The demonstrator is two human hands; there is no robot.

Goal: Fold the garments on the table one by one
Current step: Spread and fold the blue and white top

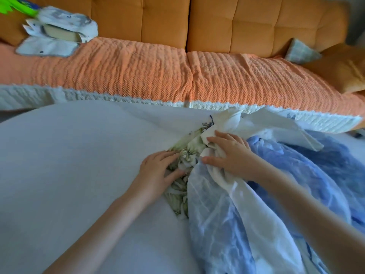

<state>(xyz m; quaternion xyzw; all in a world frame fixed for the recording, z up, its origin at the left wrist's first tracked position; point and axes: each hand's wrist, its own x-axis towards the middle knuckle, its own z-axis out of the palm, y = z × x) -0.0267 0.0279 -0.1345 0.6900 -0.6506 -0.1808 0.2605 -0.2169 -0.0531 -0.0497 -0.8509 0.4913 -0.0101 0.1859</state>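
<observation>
We look down from head height. An orange sofa (256, 22) spans the top of the view, its seat covered by an orange textured throw (128, 72) with a white lace edge.

Below it, the desk (59, 165) fills the lower part of the view, under a smooth pale cloth. All the garments lie in a loose heap on the right half of the desk, with the left half showing only that cloth.

The largest piece is a blue garment (320, 167), spread out at the far right. A thin white garment (213, 210) lies over its left side and runs from the sofa edge down towards us. A crumpled green-and-white patterned garment (180, 202) is tucked against the white one's left side.

Two bare arms reach in from the bottom. The right grip (229, 155) is curled around a bunch of the white garment, with the thumb on the near side. The left grip (156, 171) lies on the patterned garment, just beside the right one. Its fingers are spread and lightly bent, and it seems to be pressing rather than pinching.

A mustard cushion (339, 74) and a small checked pillow (300, 51) sit at the sofa's right end. A pile of white-and-grey cloth pieces (59, 30) lies at the left end, beside a bright green object (17, 6) that is cut off by the corner.
</observation>
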